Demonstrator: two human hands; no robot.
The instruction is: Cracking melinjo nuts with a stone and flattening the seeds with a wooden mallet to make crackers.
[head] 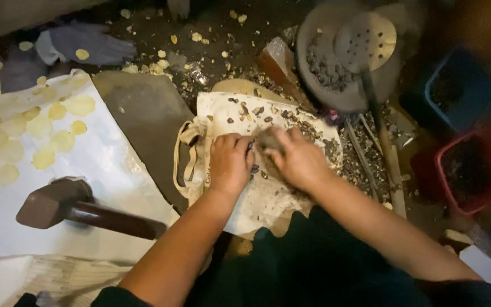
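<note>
Cloth bag (268,187), cream with looped handles on its left edge, lies flat at the centre of the frame as a work mat, and I read that as the reason for its placing: it catches the dark kernels (245,111) and crumbs scattered over it. My two hands meet over its middle. My left hand (229,163) is curled knuckles-up with the fingers tucked under, pressing down on the cloth. My right hand (298,159) is cupped around a small greyish lump (268,140); motion blur keeps me from telling exactly what it is or how tightly it is pinched.

At the lower left a heavy brown mallet (63,207) rests on a white sheet (103,165), head to the left, handle pointing toward me, so within easy reach. Pale yellow flattened discs (58,111) are laid out in the sheet's upper left part, apart from the dark debris.

Farther up, a round pan (313,68) holds more dark kernels, with a perforated ladle (366,40) above it. At the right sit a red tub (467,170) and a blue tub (461,85), each with dark contents.
</note>
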